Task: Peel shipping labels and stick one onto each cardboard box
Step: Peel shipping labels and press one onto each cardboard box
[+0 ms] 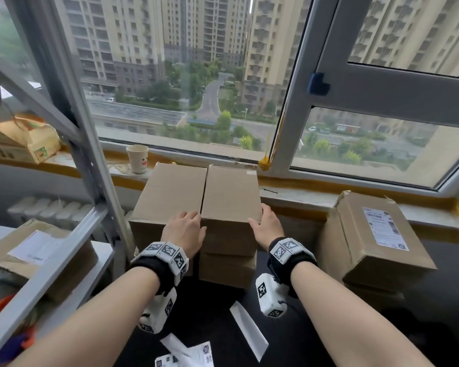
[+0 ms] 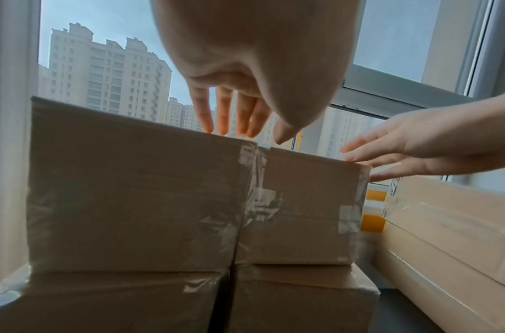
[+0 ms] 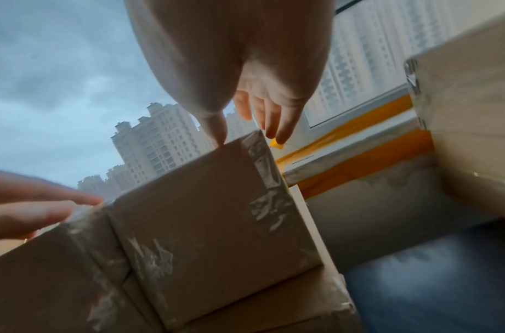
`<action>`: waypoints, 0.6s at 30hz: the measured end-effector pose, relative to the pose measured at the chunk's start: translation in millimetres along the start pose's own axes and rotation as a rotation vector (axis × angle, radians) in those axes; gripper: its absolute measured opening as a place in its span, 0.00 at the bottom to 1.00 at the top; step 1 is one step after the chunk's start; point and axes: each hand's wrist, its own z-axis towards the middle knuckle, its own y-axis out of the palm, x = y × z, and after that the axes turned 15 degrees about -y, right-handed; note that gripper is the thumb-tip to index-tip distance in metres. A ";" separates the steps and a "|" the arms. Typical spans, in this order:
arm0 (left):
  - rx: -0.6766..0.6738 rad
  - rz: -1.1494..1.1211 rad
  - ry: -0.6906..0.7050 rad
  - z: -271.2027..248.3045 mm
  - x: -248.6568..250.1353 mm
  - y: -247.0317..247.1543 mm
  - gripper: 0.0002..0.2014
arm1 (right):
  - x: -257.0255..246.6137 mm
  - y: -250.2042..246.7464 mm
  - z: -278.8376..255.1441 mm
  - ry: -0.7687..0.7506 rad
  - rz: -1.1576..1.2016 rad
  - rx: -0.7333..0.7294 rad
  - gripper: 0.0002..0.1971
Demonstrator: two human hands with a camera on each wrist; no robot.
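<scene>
Two plain cardboard boxes stand side by side on top of other boxes below the window: the left box (image 1: 170, 194) (image 2: 131, 191) and the right box (image 1: 231, 197) (image 3: 211, 214). My left hand (image 1: 184, 229) (image 2: 245, 135) rests with straight fingers on the left box's front top edge, at the seam between the two. My right hand (image 1: 265, 223) (image 3: 245, 139) has its thumb on the right box's top edge and its spread fingers down that box's right side. Neither hand holds a label. Label sheets (image 1: 186, 353) lie on the dark surface near me.
A box with a shipping label (image 1: 376, 234) sits at the right on another box. A grey metal shelf (image 1: 64, 260) at the left carries a labelled box (image 1: 37, 250). A paper cup (image 1: 137, 158) stands on the sill. A white backing strip (image 1: 249, 329) lies below my right wrist.
</scene>
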 end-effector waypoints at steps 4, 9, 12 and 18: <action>-0.015 0.035 -0.065 5.9 11.7 1.7 0.22 | 6.7 -3.9 9.1 0.102 0.267 -0.001 0.28; -0.064 -0.002 -0.180 10.7 30.1 5.9 0.19 | 23.8 1.7 21.4 0.215 0.552 -0.005 0.38; -0.104 -0.007 -0.238 14.7 37.4 4.4 0.19 | 40.0 7.1 31.2 0.222 0.637 -0.023 0.39; -0.158 -0.019 -0.300 13.6 50.7 2.9 0.20 | 52.1 -3.0 29.9 0.237 0.756 0.005 0.37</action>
